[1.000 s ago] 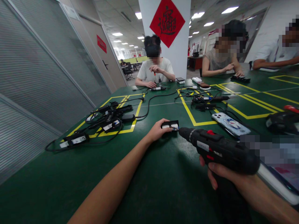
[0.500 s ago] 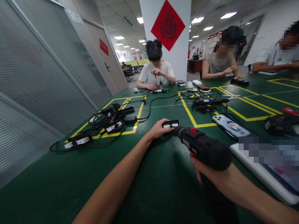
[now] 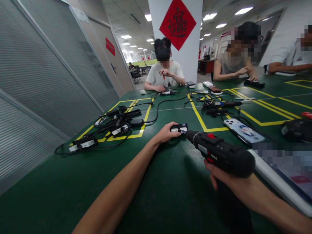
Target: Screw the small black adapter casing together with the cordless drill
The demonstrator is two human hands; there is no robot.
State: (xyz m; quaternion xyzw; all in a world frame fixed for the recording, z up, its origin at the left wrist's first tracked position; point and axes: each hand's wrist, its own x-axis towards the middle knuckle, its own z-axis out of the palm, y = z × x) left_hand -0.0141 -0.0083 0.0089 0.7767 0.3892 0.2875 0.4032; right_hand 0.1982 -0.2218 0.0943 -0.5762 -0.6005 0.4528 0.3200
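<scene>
My left hand (image 3: 167, 133) grips a small black power adapter-like block with a white label (image 3: 179, 128) near the middle of the table, its fingers closed on the block's left end. A black cordless drill with red parts (image 3: 219, 151) is in my right hand (image 3: 225, 175), fingers wrapped round the handle. The drill points left and away from me, its tip at the block's right part. Whether the bit touches the block I cannot tell. A bright patch of light shows on the table below the chuck.
Tangled black cables and devices (image 3: 119, 122) lie at left on the green table (image 3: 97, 188). More cabled tools (image 3: 219, 105) lie at right, near a phone (image 3: 243, 130) and a white-edged slab (image 3: 275, 182). A black tool (image 3: 297, 130) sits far right. Several people sit opposite.
The drill and my right hand have shifted slightly right in view, and a light patch now shows on the table. My left hand still holds the block. The whole view has shifted a little.
</scene>
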